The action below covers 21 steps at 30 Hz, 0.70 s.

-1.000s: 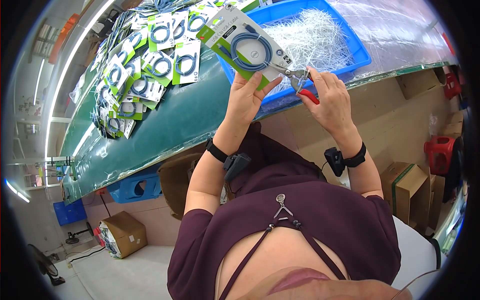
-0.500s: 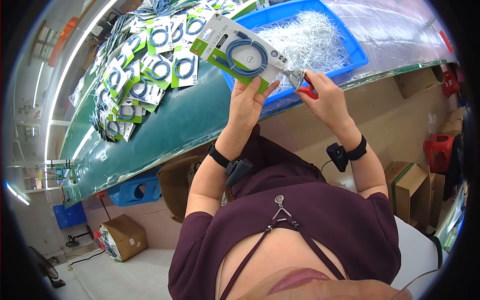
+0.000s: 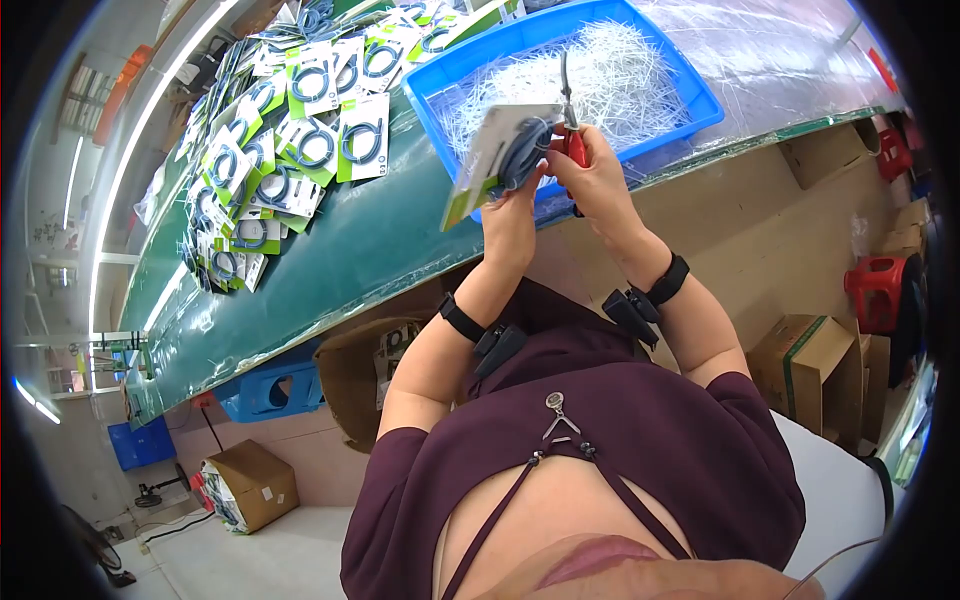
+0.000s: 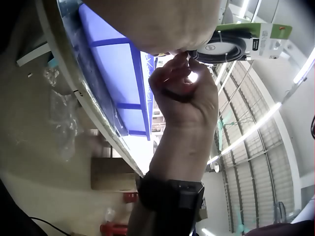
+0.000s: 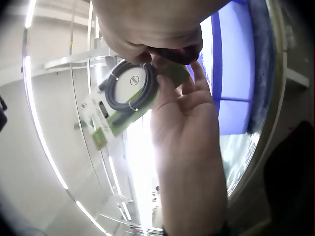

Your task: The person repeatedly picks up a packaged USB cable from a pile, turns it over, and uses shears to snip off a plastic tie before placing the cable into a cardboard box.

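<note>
A carded blue cable (image 3: 522,155) stands turned partly edge-on above the blue tray's near left corner in the head view. The left hand (image 3: 510,232) pinches the card's lower edge. Just beside it, the right hand (image 3: 598,190) grips red-handled cutters (image 3: 576,148), their metal tips pointing up and away from the card. In the right wrist view the coiled cable (image 5: 129,86) shows on its card, held by the left hand (image 5: 184,123). The left wrist view shows the right hand (image 4: 184,103) with curled fingers close to the card (image 4: 268,42).
A blue tray (image 3: 690,118) of white plastic strips lies on the green table (image 3: 330,235). Many carded cables (image 3: 312,145) are heaped at the left. Below are cardboard boxes (image 3: 805,365), a red stool (image 3: 876,295) and a blue stool (image 3: 270,393).
The card has turned from face-on to nearly edge-on and come lower. The right hand has moved left beside the left hand, and the cutters have swung upright, away from the card.
</note>
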Motion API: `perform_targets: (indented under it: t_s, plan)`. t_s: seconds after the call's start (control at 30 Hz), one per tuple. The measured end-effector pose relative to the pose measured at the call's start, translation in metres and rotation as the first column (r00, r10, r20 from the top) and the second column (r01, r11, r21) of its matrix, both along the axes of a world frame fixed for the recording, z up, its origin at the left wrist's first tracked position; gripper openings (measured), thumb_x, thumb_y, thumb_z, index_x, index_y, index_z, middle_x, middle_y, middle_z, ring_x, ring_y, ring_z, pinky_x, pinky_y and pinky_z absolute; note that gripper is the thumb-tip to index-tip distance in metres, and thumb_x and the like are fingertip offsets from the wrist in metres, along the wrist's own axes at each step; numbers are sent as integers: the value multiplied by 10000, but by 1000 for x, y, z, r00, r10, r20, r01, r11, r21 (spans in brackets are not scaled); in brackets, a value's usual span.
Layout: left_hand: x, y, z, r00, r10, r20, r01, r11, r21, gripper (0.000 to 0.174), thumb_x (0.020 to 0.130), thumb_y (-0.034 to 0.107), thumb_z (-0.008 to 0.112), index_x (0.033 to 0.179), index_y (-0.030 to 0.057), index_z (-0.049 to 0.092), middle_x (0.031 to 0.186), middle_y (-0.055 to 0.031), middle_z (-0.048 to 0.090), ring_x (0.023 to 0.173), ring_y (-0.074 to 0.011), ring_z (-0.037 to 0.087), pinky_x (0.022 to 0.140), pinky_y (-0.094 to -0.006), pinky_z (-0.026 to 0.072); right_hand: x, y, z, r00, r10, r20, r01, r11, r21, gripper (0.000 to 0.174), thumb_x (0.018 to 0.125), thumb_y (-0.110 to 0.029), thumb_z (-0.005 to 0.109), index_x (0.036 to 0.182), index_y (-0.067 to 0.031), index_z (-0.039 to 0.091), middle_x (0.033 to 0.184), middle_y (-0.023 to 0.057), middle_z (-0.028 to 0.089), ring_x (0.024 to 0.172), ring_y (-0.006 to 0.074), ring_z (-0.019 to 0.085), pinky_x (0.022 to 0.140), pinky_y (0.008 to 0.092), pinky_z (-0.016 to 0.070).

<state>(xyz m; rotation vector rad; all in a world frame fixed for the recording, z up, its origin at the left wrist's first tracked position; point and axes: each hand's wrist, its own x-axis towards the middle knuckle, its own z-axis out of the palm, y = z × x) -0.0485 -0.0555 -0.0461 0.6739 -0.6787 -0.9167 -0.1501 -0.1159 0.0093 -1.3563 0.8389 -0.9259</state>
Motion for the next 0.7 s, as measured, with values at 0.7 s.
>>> perform_targets:
  t_s: [0.7]
  plan:
    - [1,8,7,966,-84,-245,104,992,68,232,970,15,505,1175,90,583,1211,-56,596,1118,-180,589,967,-351,506,13,2,9,973,-231,14,205,831,-518,433,808,-93,701,1186,1,512,988,152,631,888,239,631,787,326,499]
